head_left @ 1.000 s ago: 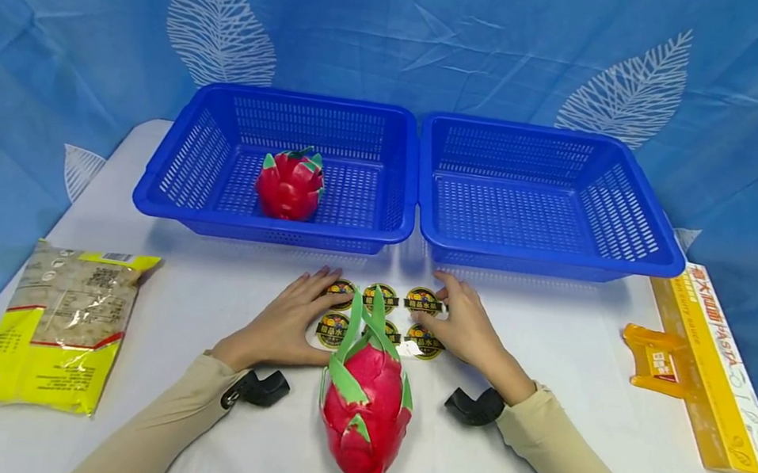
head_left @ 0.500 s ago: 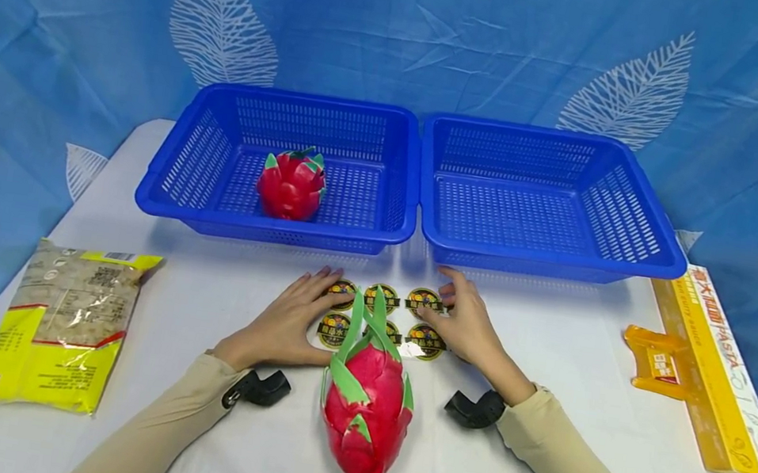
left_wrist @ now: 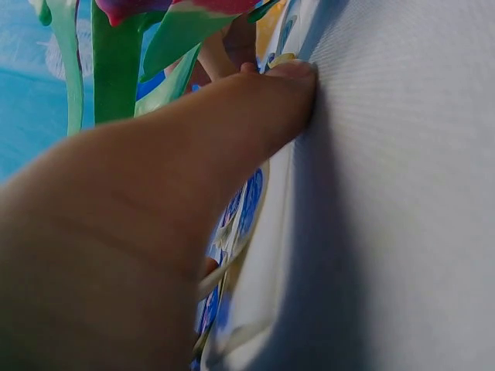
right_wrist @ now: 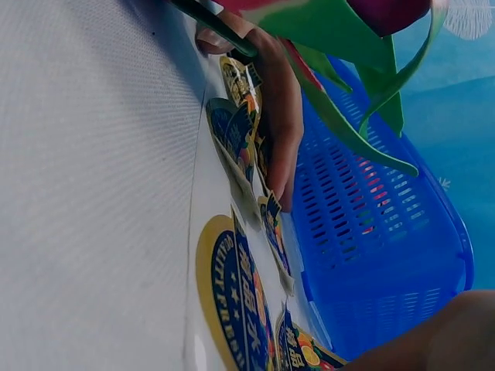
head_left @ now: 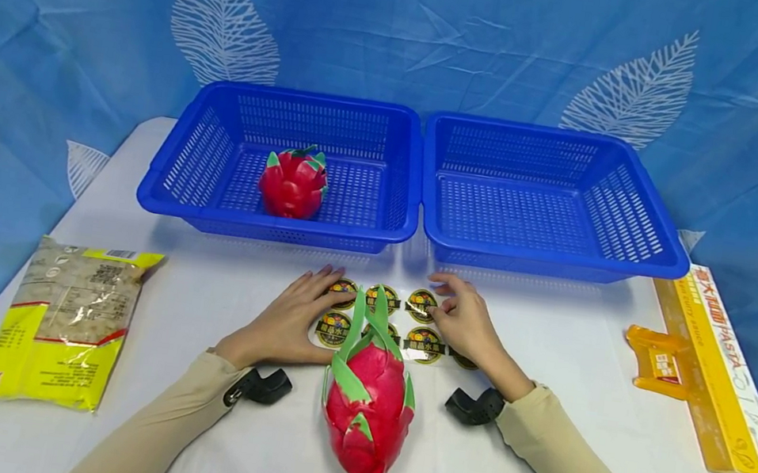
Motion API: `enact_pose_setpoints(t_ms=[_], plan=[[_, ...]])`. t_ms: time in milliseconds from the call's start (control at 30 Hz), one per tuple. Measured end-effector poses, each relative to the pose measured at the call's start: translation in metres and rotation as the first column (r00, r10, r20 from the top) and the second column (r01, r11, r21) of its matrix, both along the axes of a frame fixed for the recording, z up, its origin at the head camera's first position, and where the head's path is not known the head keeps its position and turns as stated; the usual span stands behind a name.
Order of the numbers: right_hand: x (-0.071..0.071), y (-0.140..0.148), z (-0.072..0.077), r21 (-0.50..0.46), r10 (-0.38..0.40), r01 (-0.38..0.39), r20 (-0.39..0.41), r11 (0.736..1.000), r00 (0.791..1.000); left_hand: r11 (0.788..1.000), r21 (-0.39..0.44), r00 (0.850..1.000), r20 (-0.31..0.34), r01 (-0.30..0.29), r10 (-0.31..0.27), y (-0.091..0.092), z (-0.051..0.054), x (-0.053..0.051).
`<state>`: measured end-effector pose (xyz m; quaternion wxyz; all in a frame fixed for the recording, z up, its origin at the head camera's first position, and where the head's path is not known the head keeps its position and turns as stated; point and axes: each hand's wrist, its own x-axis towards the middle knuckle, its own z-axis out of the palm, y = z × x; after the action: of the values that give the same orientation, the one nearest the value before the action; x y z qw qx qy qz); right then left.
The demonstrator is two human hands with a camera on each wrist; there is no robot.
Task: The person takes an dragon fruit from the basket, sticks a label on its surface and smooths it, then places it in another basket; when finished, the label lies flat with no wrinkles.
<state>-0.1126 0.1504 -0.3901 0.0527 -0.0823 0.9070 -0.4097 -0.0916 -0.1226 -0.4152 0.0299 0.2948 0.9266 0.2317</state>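
Note:
A clear-backed sheet of round black-and-gold fruit stickers (head_left: 424, 345) lies on the table; large ones show in the right wrist view. My left hand (head_left: 292, 321) rests on its left end, fingers spread and fairly straight, holding nothing. At its right end is my right hand (head_left: 466, 324), with bent fingers and the thumb by the upper right sticker (head_left: 422, 306); whether they pinch its edge I cannot tell. Between my forearms lies a red dragon fruit (head_left: 365, 418), its green leaves covering part of the sheet. Another dragon fruit (head_left: 293, 187) sits in the left blue basket (head_left: 351, 231).
A second blue basket (head_left: 549, 256) stands beside the first at the back. To the left lies a yellow food bag (head_left: 58, 326). On the right are an orange packet (head_left: 657, 361) and a long yellow pasta box (head_left: 726, 386).
My right hand's fingers have shifted slightly and bent more by the upper right sticker. Another sticker now shows beneath that hand. The left hand and the dragon fruit have stayed put.

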Motion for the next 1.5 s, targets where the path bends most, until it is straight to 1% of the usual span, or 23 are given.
enact_pose_setpoints(t_ms=[400,667,833,933,1067,1200,1300,1400,1500], plan=[[0.001,0.000,0.001,0.060,0.069,-0.064,-0.080,0.996,0.994,1.000,0.006,1.000,0.000,0.006,-0.006,0.001,0.001,0.000],[0.001,0.000,0.000,0.096,0.077,-0.065,-0.121,0.993,0.990,1.000,0.008,1.000,0.000,0.006,-0.006,0.001,0.000,0.000],[0.000,0.000,-0.001,0.095,0.097,-0.085,-0.134,0.992,0.986,1.000,0.018,1.000,0.000,0.011,-0.011,0.000,0.002,0.000],[0.000,-0.001,-0.001,0.088,0.087,-0.076,-0.133,0.993,0.987,1.000,0.022,1.000,0.004,0.013,-0.013,-0.001,0.003,0.000],[0.000,-0.002,-0.001,0.067,0.058,-0.049,-0.136,0.997,0.989,0.999,0.044,0.999,0.038,0.010,-0.012,-0.002,0.004,0.000],[0.000,-0.002,0.000,0.058,0.022,-0.013,-0.149,0.998,0.989,0.996,0.093,0.995,0.101,-0.003,-0.006,-0.002,0.007,-0.001],[0.000,-0.002,0.001,0.049,-0.002,0.010,-0.163,0.999,0.987,0.989,0.145,0.986,0.166,-0.036,0.012,-0.002,0.012,-0.001],[0.000,-0.002,0.003,0.030,-0.014,0.019,-0.178,0.999,0.984,0.977,0.195,0.971,0.237,-0.083,0.035,-0.003,0.019,0.000],[0.001,-0.002,0.005,0.008,-0.022,0.024,-0.187,1.000,0.982,0.966,0.234,0.961,0.272,-0.108,0.042,-0.002,0.029,0.003]])
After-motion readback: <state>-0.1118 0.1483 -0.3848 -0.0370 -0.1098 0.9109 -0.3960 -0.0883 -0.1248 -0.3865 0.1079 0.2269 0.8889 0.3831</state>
